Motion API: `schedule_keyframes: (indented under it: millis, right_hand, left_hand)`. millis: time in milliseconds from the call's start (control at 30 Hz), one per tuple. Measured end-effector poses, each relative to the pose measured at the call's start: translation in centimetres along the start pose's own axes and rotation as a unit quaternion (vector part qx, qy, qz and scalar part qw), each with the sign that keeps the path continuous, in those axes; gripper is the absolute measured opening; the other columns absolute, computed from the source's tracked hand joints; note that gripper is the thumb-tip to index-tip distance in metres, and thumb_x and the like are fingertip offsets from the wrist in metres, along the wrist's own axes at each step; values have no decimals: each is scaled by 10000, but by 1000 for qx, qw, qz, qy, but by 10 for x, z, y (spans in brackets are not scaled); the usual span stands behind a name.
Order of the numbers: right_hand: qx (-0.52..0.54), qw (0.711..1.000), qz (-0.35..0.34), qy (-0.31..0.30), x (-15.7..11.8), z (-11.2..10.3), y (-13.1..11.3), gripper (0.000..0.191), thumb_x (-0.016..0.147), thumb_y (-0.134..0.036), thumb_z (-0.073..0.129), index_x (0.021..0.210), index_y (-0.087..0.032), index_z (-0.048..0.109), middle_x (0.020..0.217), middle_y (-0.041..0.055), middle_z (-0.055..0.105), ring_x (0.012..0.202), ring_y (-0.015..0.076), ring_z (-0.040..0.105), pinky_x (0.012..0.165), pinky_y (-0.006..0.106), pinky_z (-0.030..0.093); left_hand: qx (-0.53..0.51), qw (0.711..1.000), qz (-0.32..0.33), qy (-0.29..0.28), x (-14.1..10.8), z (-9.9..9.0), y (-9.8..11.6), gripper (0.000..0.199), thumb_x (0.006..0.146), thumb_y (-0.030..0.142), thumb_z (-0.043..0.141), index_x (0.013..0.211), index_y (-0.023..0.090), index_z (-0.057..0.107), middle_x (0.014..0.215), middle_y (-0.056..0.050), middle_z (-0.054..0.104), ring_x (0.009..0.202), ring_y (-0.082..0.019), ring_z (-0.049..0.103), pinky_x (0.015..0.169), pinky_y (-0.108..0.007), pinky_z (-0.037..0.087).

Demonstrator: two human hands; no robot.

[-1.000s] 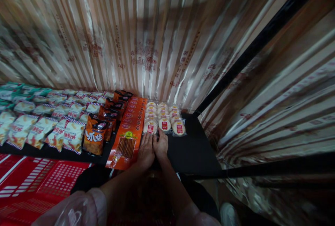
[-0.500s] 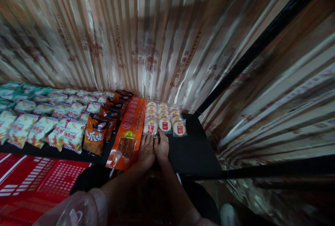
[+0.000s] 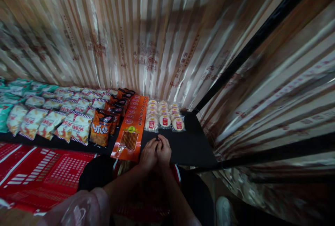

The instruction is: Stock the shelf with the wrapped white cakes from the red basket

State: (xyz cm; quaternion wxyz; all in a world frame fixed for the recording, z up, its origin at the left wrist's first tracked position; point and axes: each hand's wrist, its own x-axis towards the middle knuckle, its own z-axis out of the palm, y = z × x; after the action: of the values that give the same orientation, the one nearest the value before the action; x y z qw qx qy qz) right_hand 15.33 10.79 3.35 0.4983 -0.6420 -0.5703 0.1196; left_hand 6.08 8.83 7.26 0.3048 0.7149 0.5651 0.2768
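Side by side at the front of the black shelf are my left hand [image 3: 148,154] and my right hand [image 3: 164,151], their curled fingertips meeting. Nothing shows in either one. Just beyond the fingers lie several clear packets of round white cakes [image 3: 164,121] with red labels, arranged in three columns. A long orange snack packet [image 3: 133,123], with brown sticks visible through its window, lies flat beside my left hand.
Orange-and-black snack bags [image 3: 99,128], white snack bags [image 3: 81,128] and green bags [image 3: 4,116] fill the shelf [image 3: 188,145] leftward. Below stands a red basket [image 3: 62,170]. A black post [image 3: 251,51] and printed plastic sheeting [image 3: 146,16] border the shelf.
Both hands have drawn back from the cake packets toward the shelf's front edge. Their fingers, stretched against the front packets before, are now curled. The view has shifted slightly.
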Motion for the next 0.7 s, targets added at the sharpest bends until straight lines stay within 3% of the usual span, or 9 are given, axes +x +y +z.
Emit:
schedule_keyframes:
  millis: [233,400,567,700]
  right_hand:
    - [30,999,-20,-2,-48,-25,-9,324,800,-211,368,905,-182,673,940,84,671,899,176,600,867,351,479]
    - [34,999,8,-37,-98,-33,-6,309,801,-200,376,883,-208,674,948,71,669,916,183,584,871,365,456]
    - [-26,978,104,-176,-142,-19,22,350,751,-153,381,935,-170,678,994,99,678,943,201,597,892,360,443]
    - [-104,909,229,-333,-165,-7,39,363,748,-118,409,1000,-132,672,1056,141,670,1001,214,600,895,324,435]
  left_hand:
    - [-80,995,59,6,-47,8,-2,367,831,113,375,1150,147,553,1232,-102,551,1119,-165,532,1009,-314,426]
    - [-70,995,63,-34,-91,21,-21,409,809,105,404,1201,160,510,1233,-114,517,1084,-179,539,959,-325,454]
    - [-33,988,-53,-144,-118,40,-54,368,784,107,445,1132,145,559,1219,-133,541,1059,-199,556,961,-342,443]
    - [-45,966,-125,-221,-123,49,-78,311,735,64,458,991,121,625,1131,-146,617,1012,-223,582,952,-366,437]
